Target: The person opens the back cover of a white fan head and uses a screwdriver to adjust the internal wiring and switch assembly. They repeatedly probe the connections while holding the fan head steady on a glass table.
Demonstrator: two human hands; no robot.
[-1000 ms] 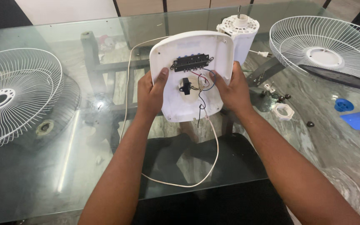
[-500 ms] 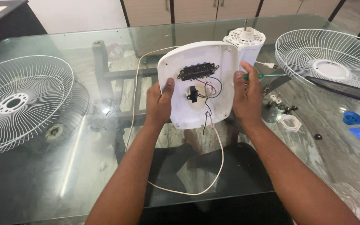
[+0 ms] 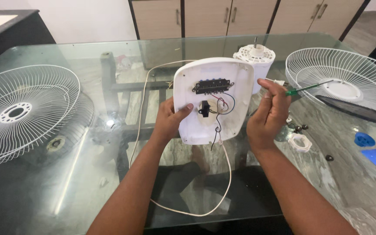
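The left hand [image 3: 170,118] grips the white plastic housing panel [image 3: 212,98] by its left edge, thumb laid across the inner face and fingers hidden behind it. It holds the panel upright and tilted toward the camera, seemingly so that the inside can be seen: a black switch block [image 3: 212,85] across the upper part, a small black part [image 3: 205,108] below it, and thin wires [image 3: 223,104] looping beside them. The right hand [image 3: 270,114] sits just right of the panel, not clearly touching it. It is curled closed around a green-handled screwdriver [image 3: 303,88], whose shaft points away to the right, well clear of the panel.

A white cord [image 3: 142,109] runs from behind the panel, over the glass table [image 3: 66,187] and back in a loop toward the near edge. Just behind the panel stands a white fan motor [image 3: 255,58], shaft up. To the far right lies one white wire fan guard [image 3: 340,80], and another guard [image 3: 22,109] lies at the far left, both flat on the glass. Near the right hand rest a white ring nut [image 3: 300,141], some small dark screws [image 3: 299,128] and, further right, blue plastic pieces [image 3: 370,148].
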